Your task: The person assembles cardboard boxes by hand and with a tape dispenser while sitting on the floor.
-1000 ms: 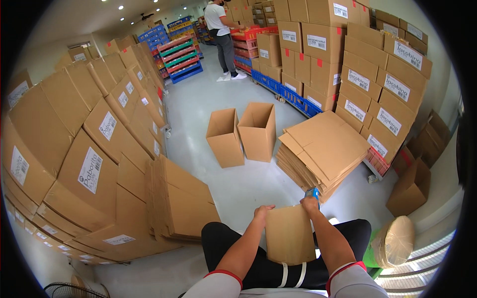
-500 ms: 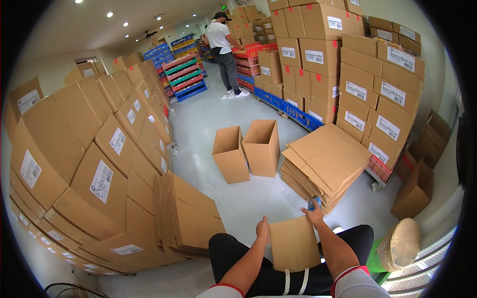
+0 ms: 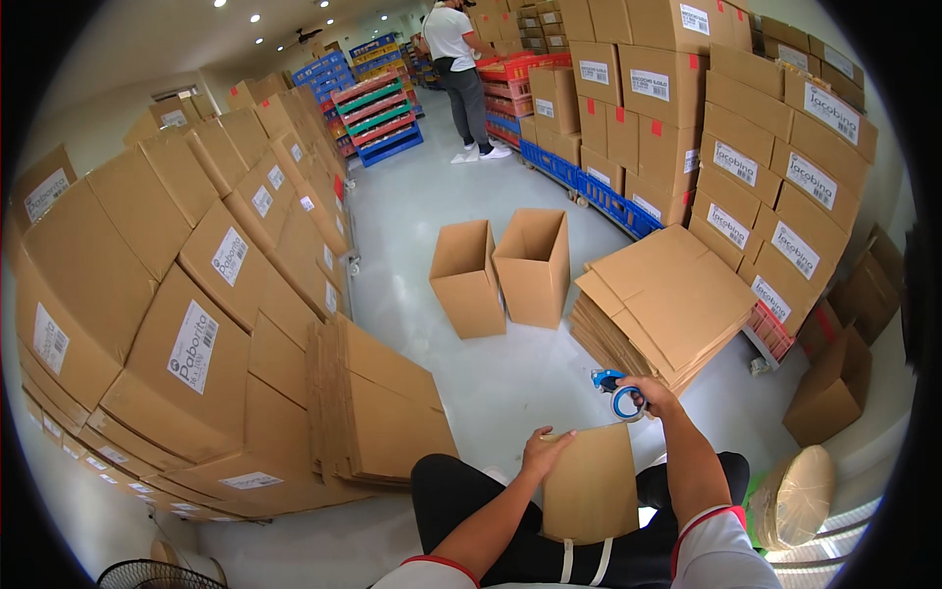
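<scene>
A brown cardboard box [image 3: 591, 486] stands between my knees, one closed face turned up toward me. My left hand [image 3: 548, 454] grips its far left corner, with the fingers lying over the edge. My right hand [image 3: 652, 395] is closed round a blue tape dispenser [image 3: 620, 395], held just beyond the box's far right corner and apart from it. The dispenser's head points away to the left. Farther out on the floor stand two open-topped boxes, a left one [image 3: 469, 285] and a right one [image 3: 535, 275], side by side.
Flattened cartons [image 3: 672, 294] lie piled at the right; more flat cartons [image 3: 378, 407] lean at the left. Tall stacks of filled boxes [image 3: 147, 334] line both sides. A person [image 3: 459, 69] stands by red crates [image 3: 505, 98]. A wrapped roll [image 3: 797, 496] sits near my right knee.
My right hand has lifted off the box's corner and swung the tape dispenser outward, so it shows fully. My left hand has shifted onto the box's far edge. The view has tilted downward.
</scene>
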### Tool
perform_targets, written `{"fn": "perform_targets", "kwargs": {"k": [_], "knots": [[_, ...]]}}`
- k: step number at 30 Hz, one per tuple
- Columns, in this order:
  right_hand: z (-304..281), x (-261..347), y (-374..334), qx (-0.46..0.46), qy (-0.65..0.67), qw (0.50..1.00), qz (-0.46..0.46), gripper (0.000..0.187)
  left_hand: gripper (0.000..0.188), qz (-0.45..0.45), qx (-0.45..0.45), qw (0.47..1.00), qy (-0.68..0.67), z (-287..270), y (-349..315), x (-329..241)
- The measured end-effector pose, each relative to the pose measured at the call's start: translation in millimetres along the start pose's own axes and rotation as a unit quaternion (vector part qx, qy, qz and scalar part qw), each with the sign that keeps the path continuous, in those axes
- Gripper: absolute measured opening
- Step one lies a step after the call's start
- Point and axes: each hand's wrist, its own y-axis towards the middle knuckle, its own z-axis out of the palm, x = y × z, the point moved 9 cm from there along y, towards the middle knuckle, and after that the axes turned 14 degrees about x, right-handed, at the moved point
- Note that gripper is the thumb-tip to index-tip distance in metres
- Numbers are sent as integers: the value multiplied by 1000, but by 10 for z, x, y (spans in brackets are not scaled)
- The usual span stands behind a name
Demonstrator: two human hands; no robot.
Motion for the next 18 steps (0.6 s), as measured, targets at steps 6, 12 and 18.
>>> {"fn": "perform_targets", "kwargs": {"k": [6,12,18], "knots": [[710,-159,358,150,33,986,68,19,93,31,-6,999,6,37,8,-15],[1763,49,770,140,-58,988,15,31,78,84,65,992,-69,158,26,-181],[2245,565,225,78,-245,949,-184,58,89,-23,215,966,-142,181,72,184]]}}
